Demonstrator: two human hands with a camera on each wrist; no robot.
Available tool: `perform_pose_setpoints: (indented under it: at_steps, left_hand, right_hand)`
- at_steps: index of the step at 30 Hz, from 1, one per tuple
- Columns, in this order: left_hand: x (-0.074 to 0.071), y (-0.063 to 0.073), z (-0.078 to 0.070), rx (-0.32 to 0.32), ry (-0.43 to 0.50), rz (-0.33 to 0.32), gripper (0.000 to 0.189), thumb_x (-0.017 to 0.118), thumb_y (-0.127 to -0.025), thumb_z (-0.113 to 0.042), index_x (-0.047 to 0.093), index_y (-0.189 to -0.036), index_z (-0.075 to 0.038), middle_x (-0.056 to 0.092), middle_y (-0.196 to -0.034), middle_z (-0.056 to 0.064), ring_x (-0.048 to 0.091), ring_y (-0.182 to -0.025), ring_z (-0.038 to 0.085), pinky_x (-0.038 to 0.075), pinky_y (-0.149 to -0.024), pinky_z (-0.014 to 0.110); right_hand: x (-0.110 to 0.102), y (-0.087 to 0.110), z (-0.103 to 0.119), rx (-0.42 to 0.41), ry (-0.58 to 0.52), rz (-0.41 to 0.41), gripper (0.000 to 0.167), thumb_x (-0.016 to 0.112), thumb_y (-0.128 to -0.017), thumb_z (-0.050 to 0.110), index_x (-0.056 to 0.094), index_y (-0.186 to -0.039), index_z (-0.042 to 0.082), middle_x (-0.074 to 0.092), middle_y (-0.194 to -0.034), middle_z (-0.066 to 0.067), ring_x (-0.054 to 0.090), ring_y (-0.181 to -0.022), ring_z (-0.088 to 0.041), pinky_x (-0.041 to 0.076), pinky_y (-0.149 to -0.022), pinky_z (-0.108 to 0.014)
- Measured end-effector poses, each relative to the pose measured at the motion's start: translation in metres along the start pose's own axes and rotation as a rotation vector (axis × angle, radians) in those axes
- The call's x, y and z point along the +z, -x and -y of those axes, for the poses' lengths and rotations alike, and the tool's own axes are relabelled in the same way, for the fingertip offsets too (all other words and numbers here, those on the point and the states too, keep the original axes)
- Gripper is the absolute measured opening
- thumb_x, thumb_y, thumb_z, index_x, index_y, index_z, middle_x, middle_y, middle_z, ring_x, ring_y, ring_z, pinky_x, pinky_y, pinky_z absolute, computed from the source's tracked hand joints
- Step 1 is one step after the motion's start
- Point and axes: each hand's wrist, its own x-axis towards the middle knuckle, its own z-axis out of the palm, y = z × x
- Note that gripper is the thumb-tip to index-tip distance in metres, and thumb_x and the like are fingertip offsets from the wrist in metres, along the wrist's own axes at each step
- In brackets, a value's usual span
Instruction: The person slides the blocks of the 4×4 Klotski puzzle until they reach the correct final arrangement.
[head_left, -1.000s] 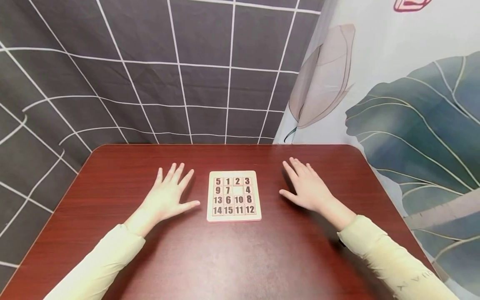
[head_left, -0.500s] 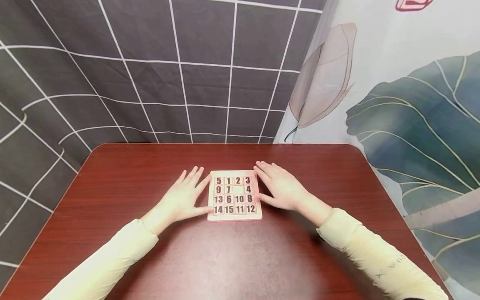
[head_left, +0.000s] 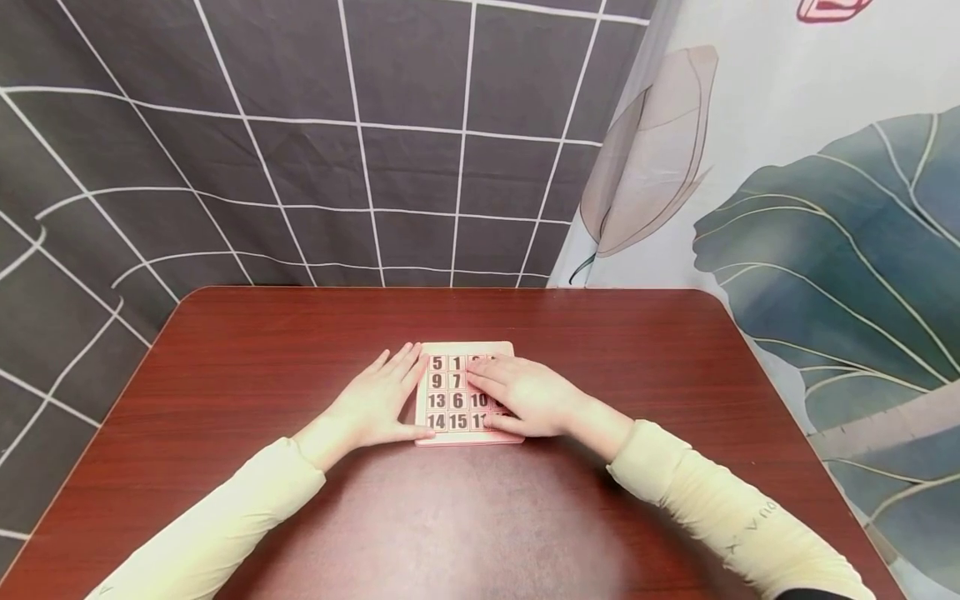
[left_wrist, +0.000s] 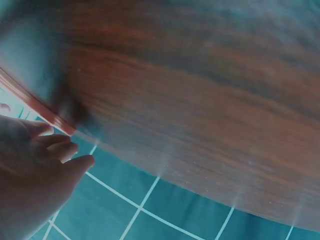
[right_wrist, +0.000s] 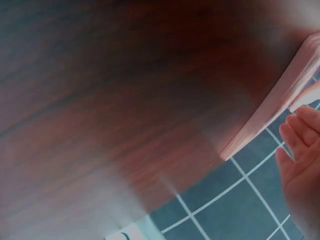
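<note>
Fingers (head_left: 402,367) of the left hand (head_left: 371,410) lie nearly straight along the left edge of the number puzzle (head_left: 456,402), thumb spread; those of the right hand (head_left: 536,397), loosely extended, reach over its right-hand tiles (head_left: 479,401). Bracing with the left while pressing lightly with the right should serve; beyond the fingers hangs checked cloth (head_left: 408,171).

Your two arms (head_left: 213,521), in pale-cream cloth sleeves (head_left: 723,508), angle inward. Your bare left hand (head_left: 375,407) extends its fingers, thumb spread wide; your bare right hand (head_left: 538,398) reaches leftward, back upward, thumb apart.
</note>
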Motion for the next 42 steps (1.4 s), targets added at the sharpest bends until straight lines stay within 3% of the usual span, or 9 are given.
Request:
perform_pose_setpoints:
  at_steps: [14, 33, 42]
  left_hand:
    - [-0.001, -0.001, 0.001, 0.017, 0.002, 0.024, 0.113, 0.069, -0.087, -0.073, 0.037, -0.161, 0.006, 0.036, -0.170, 0.023, 0.034, -0.160, 0.038, 0.033, -0.131, 0.054]
    - [0.000, -0.001, 0.003, 0.015, 0.034, 0.040, 0.116, 0.071, -0.087, -0.072, 0.033, -0.162, 0.008, 0.032, -0.171, 0.025, 0.032, -0.161, 0.038, 0.033, -0.132, 0.051]
    - [0.001, -0.001, 0.003, 0.028, 0.050, 0.027, 0.113, 0.072, -0.088, -0.068, 0.034, -0.161, 0.009, 0.032, -0.171, 0.026, 0.032, -0.161, 0.039, 0.033, -0.131, 0.052]
  right_hand:
    - [0.008, -0.012, 0.006, -0.045, 0.016, 0.037, 0.062, 0.061, -0.105, 0.043, 0.055, -0.155, 0.006, 0.055, -0.161, -0.008, 0.054, -0.149, -0.025, 0.041, -0.128, -0.042]
    - [0.004, 0.014, -0.008, -0.036, 0.026, 0.020, 0.059, 0.064, -0.104, 0.040, 0.059, -0.151, 0.005, 0.057, -0.159, -0.008, 0.055, -0.148, -0.024, 0.044, -0.125, -0.042]
    - [0.005, 0.011, 0.002, -0.115, 0.012, -0.028, 0.061, 0.067, -0.102, 0.040, 0.059, -0.151, 0.005, 0.059, -0.157, -0.011, 0.057, -0.146, -0.027, 0.046, -0.124, -0.043]
